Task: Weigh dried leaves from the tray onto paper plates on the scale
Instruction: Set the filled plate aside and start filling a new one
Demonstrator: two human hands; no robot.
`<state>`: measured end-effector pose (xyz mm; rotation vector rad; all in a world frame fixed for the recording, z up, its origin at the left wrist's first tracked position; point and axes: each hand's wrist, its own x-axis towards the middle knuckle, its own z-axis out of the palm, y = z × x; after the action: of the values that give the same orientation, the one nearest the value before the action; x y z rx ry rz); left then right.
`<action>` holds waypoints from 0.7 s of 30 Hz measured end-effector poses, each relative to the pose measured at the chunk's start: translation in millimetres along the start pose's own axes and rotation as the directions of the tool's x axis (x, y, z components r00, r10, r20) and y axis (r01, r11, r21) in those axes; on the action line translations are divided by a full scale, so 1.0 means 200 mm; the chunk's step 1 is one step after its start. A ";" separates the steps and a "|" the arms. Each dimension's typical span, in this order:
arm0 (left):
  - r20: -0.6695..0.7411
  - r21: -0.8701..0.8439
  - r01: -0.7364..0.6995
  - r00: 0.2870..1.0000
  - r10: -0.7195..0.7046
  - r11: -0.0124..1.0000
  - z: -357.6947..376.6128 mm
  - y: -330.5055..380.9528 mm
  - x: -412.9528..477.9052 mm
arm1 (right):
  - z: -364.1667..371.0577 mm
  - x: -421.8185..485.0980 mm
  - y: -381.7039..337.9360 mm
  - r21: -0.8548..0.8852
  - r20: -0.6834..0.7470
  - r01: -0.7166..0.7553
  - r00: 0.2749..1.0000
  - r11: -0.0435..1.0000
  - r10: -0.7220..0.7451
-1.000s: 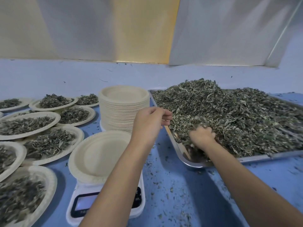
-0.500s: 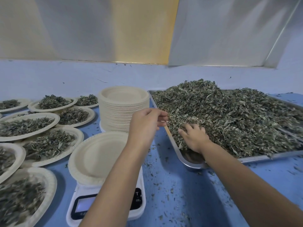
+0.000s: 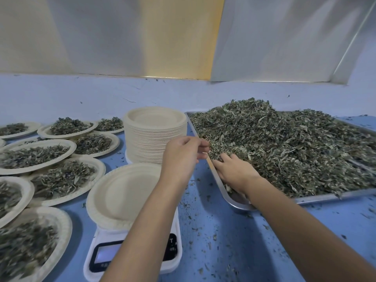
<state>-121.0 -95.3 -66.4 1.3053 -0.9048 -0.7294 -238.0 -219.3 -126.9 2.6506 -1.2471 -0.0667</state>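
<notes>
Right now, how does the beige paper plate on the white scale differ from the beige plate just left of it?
The beige paper plate on the white digital scale is empty; the beige paper plate left of it holds a heap of dried green leaves. The scale plate sits raised; the left plate lies lower among other filled plates. Both are round with ribbed rims.

Your left grip [image 3: 183, 154] hovers mid-frame, fingers loosely curled. Your right grip [image 3: 234, 171] lies palm down just right of it, fingers spread.
</notes>
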 end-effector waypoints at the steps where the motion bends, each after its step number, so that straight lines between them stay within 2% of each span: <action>1: -0.002 0.003 0.002 1.000 -0.002 1.000 0.00 0.00 0.00 | 0.00 0.01 0.00 0.001 0.015 0.000 1.000 1.000 0.000; 6: -0.002 0.007 0.001 1.000 -0.001 1.000 -0.01 -0.01 0.00 | 0.03 0.03 0.02 0.125 -0.038 -0.030 0.999 0.992 0.035; 9: -0.011 -0.004 0.007 1.000 -0.008 1.000 -0.01 0.00 -0.01 | 0.05 0.02 0.05 0.366 -0.099 -0.077 0.988 0.927 0.121; 12: -0.020 -0.017 0.011 1.000 -0.012 1.000 -0.03 0.00 -0.01 | 0.04 0.02 0.08 0.641 -0.157 -0.137 0.940 0.755 0.304; 15: -0.024 -0.036 0.021 0.999 -0.022 0.999 -0.05 0.00 -0.01 | 0.00 0.00 0.10 0.856 -0.093 -0.165 0.883 0.490 0.460; 19: -0.036 -0.021 0.029 0.999 -0.030 0.999 -0.08 -0.01 0.00 | -0.07 -0.02 0.09 0.968 -0.056 -0.103 0.800 0.229 0.598; 21: -0.046 -0.014 0.025 0.999 -0.026 1.000 -0.11 -0.01 0.00 | -0.11 -0.01 0.08 0.993 -0.024 -0.054 0.780 0.106 0.625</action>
<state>-102.4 -84.6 -69.3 1.3189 -0.8461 -0.7210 -249.3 -224.0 -101.8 2.5808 -2.1518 2.0399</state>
